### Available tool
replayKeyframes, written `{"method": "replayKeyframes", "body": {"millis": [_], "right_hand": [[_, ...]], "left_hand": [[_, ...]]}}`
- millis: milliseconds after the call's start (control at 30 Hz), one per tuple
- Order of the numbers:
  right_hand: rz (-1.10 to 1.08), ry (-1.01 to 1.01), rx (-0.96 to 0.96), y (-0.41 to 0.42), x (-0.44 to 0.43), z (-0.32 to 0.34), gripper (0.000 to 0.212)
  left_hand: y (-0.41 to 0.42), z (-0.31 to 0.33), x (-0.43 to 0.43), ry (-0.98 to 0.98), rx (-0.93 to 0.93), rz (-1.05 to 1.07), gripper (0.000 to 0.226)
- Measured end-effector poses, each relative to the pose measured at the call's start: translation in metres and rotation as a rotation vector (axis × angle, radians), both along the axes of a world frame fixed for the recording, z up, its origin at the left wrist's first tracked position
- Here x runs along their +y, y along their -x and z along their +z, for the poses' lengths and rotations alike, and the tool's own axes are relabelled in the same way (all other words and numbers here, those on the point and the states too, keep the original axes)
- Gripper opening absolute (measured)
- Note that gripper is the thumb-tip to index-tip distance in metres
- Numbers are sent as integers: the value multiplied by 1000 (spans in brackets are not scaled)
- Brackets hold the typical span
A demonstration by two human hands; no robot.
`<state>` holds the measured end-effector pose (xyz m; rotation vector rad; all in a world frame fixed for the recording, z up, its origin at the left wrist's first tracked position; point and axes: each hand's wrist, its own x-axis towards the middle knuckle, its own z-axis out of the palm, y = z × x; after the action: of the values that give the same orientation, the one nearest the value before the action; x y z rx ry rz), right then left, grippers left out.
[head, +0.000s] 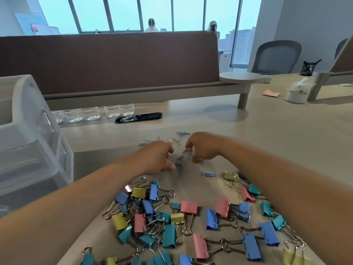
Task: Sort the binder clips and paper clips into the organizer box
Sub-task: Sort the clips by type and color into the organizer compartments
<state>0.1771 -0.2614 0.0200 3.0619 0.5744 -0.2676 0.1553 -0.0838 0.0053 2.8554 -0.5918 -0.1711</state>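
Several coloured binder clips (189, 222) lie heaped on the table close to me. Beyond them, silver and blue paper clips (172, 140) are scattered on the tabletop. My left hand (158, 157) has curled fingers touching a few silver paper clips (180, 163) at its fingertips. My right hand (202, 148) pinches silver paper clips (188, 151) between thumb and fingers, just above the table. The translucent organizer box (28, 131) with drawers stands at the left edge.
A brown desk divider (114, 62) runs across the back. Clear bottles (95, 112) and a black cable slot (137, 117) sit below it. A round white shelf (240, 77), a pink note (271, 93) and a white tissue holder (296, 94) are at the right.
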Motion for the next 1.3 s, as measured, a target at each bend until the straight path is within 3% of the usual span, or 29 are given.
{"method": "replayKeyframes", "body": {"millis": [267, 433, 533, 700, 833, 933, 1300], "right_hand": [[29, -78, -32, 9, 6, -7, 27], [12, -156, -56, 18, 2, -8, 25], [-13, -224, -48, 19, -7, -4, 29], [-34, -137, -48, 19, -17, -8, 38], [-14, -183, -31, 15, -10, -9, 43], [24, -176, -28, 12, -2, -9, 47], [3, -255, -29, 8, 3, -11, 26]], "left_hand": [[-8, -3, -7, 59, 4, -13, 35], [-5, -4, -14, 119, -24, -12, 24], [-3, -5, -15, 130, -36, -16, 25], [-4, -1, -12, 83, -17, -24, 29], [-2, -2, -14, 83, 16, -7, 42], [-1, -5, -18, 114, 1, 23, 39], [-4, -8, -26, 168, -10, 124, 25]]}}
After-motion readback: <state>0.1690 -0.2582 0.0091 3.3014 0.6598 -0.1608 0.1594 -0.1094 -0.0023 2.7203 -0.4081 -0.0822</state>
